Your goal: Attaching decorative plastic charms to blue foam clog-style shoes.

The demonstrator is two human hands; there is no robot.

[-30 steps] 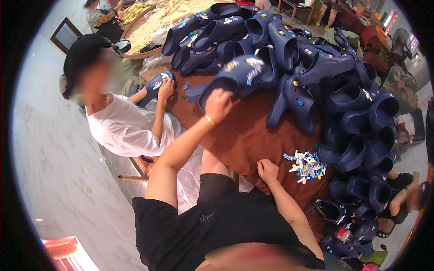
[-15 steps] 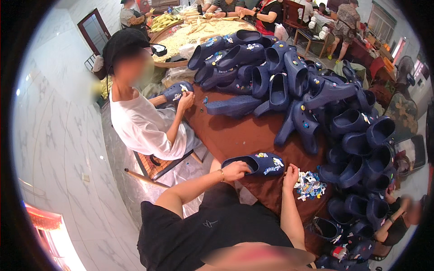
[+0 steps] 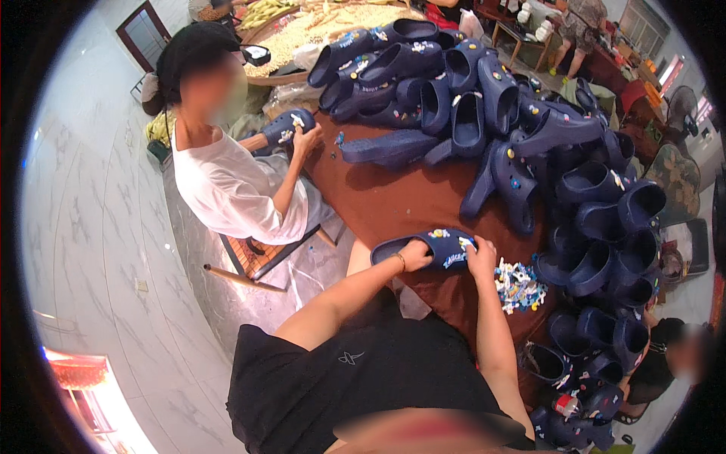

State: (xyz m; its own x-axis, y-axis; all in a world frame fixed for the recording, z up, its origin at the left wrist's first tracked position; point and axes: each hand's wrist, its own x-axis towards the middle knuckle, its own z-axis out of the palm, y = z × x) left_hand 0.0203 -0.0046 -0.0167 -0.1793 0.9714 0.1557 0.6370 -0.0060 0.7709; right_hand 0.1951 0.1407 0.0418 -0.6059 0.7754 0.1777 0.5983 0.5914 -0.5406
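Note:
A navy blue clog [image 3: 448,240] with colourful charms on its upper lies at the table's near edge, toe to the right. My left hand [image 3: 415,256] reaches into its foot opening and holds it, the fingertips hidden inside. At the toe end, my right hand [image 3: 482,256] is closed, thumb and fingers pinching at a small white-and-yellow charm [image 3: 465,243] on the upper. Just right of that hand sits a heap of small white, blue and yellow charms [image 3: 520,287].
A big pile of navy clogs [image 3: 469,125] covers the table's far and right sides. The tabletop [image 3: 393,204] is brown. At left, a seated person in a white shirt [image 3: 227,178] holds another clog [image 3: 288,127]. A bottle [image 3: 566,405] lies among clogs at lower right.
My left hand has slid deeper into the clog's opening. My right hand has moved up from beside the charm heap onto the clog's toe. The view has shifted slightly.

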